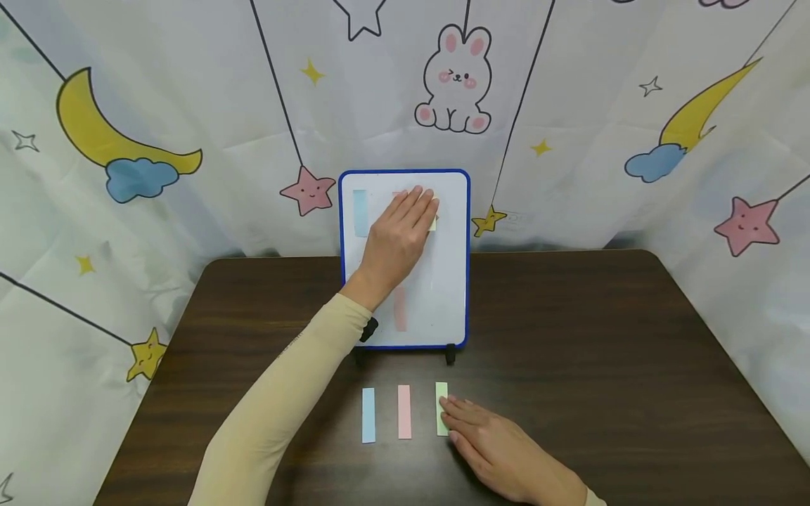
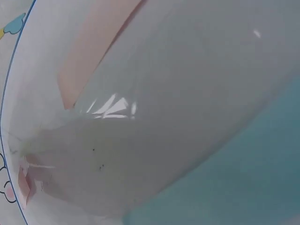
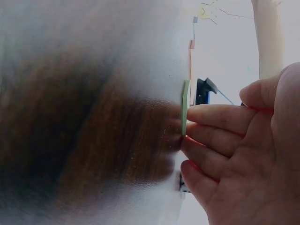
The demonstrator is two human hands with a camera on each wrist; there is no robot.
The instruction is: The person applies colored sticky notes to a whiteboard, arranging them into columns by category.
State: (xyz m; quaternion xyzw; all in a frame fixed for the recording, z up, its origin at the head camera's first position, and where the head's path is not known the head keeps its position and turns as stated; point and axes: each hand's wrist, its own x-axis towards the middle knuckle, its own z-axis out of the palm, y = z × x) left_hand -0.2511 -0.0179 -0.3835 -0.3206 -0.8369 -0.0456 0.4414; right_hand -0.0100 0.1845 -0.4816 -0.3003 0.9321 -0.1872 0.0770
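Note:
My left hand point(image 1: 400, 230) lies flat against the upper part of the whiteboard point(image 1: 446, 288), its straight fingers over a pink strip and a pale green strip point(image 1: 433, 223) that are mostly hidden. A blue strip point(image 1: 361, 213) is on the board to the left of that hand, and a pink strip point(image 1: 400, 309) is lower down. In the left wrist view, a pink strip point(image 2: 89, 51) crosses the upper left. On the table, my right hand point(image 1: 496, 446) touches a green paper strip point(image 1: 441, 407) with straight fingertips; the right wrist view shows the fingertips at the green strip point(image 3: 185, 108) too.
A blue strip point(image 1: 368, 414) and a pink strip point(image 1: 404, 412) lie on the dark wooden table point(image 1: 569, 337), left of the green one. Small black feet point(image 1: 451, 353) hold up the whiteboard. Behind the table hangs a printed curtain point(image 1: 392, 140).

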